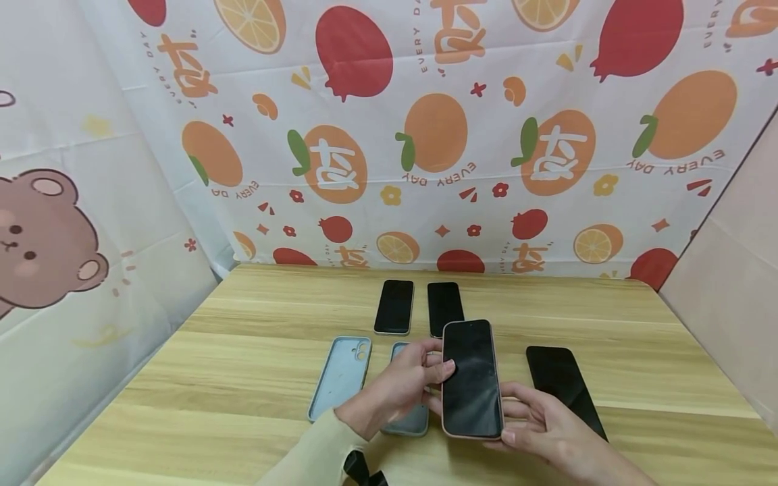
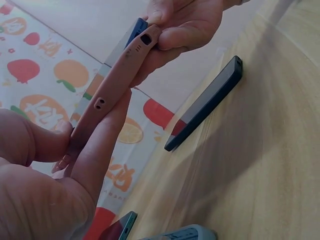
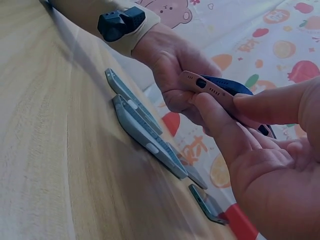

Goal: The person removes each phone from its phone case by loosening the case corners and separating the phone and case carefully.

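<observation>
Both hands hold a black-screened phone (image 1: 471,378) with a pink phone case (image 2: 107,95) around its edges, raised above the table. My left hand (image 1: 404,385) grips its left side, thumb over the screen edge and fingers behind. At the lower right corner, my right hand (image 1: 547,428) pinches it between thumb and fingers. Along one side, a dark blue edge of the phone (image 3: 230,86) stands out above the case rim in the right wrist view. Beneath the left hand lies a light blue case (image 1: 408,422), partly hidden.
Another light blue case (image 1: 340,374) lies to the left on the wooden table (image 1: 243,378). Two dark phones (image 1: 395,307) (image 1: 445,307) lie toward the back. A third dark phone (image 1: 565,385) is on the right, partly behind the right hand. A fruit-print cloth (image 1: 437,216) hangs behind.
</observation>
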Available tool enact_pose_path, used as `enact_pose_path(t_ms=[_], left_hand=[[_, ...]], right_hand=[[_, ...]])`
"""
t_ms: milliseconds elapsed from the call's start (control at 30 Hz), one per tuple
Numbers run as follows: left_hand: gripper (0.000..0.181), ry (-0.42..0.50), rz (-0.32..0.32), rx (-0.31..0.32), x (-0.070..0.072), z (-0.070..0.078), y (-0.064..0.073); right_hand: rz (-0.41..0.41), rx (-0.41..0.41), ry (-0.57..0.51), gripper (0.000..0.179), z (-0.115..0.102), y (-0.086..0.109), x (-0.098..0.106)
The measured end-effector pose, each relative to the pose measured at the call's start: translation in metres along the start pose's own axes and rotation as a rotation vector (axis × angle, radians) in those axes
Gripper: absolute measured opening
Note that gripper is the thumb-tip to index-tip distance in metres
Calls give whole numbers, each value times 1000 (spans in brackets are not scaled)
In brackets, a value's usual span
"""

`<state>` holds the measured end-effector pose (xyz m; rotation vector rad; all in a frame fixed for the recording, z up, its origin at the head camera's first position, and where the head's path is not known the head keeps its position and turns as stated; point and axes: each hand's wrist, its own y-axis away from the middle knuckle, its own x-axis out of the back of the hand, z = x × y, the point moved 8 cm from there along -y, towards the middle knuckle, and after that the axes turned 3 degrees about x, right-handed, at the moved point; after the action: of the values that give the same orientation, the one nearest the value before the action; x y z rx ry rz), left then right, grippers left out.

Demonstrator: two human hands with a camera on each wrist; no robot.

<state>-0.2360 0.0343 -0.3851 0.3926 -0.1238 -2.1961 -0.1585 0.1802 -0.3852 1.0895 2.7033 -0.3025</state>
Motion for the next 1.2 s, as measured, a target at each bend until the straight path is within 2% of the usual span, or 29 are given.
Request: enact_pose_path(t_ms=[133,367,500,700,1000,1133,1200], left_hand=[[36,-3,7,3,-1,-1,0],[34,-57,64,11,-4,-5,-4],[33,-94,73,22,-8,-9,-5],[32,-112,89,35,-11,-13,-7],[33,-80,67,31,-9,-11,-8],[36,-79,73,28,-8,-11,-9],[37,-86,78,30,-7,-11,-9]], right_hand=[[36,-32,15,52,3,0,3],[187,-138,115,54,12,3,17],[256,-146,183,55,11,3,23],[228,-96,177,55,8,1,22],[209,-148,172,62,10,3,22],[179,-139,160,67,7,3,19],[180,-117,195,69,5,3,19]])
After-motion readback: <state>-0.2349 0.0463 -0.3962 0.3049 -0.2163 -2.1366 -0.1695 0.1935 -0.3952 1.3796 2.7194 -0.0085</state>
